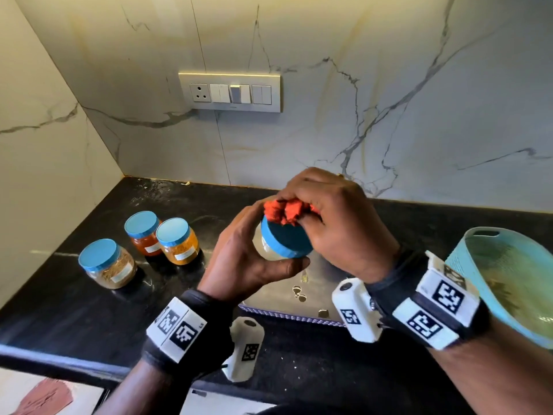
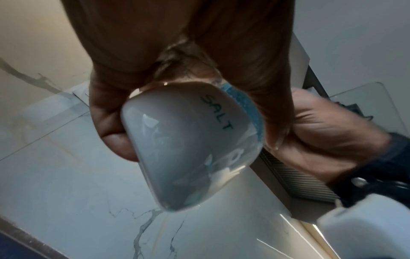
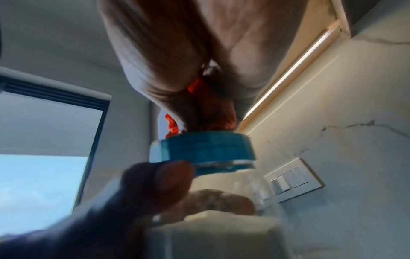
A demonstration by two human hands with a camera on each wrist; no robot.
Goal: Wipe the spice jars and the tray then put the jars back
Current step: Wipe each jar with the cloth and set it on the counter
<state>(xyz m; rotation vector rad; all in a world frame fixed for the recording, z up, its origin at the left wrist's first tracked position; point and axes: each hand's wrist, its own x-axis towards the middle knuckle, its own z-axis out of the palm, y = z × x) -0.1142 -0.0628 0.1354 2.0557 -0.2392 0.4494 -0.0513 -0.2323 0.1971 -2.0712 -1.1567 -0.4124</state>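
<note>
Left hand (image 1: 245, 259) grips salt jar (image 2: 190, 145), white contents.

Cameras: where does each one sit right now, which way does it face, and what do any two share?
Head: worn high, looks down at the counter; both hands, left hand, right hand.
Left wrist: under the left hand, looks up along it at the salt jar; right hand behind.
Right wrist: under the right hand, looks up at the cloth on the lid; left thumb shows.
All three share the jar.

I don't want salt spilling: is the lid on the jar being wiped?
On. The blue lid sits on the salt jar in the left hand; the orange cloth rubs its top.
</note>
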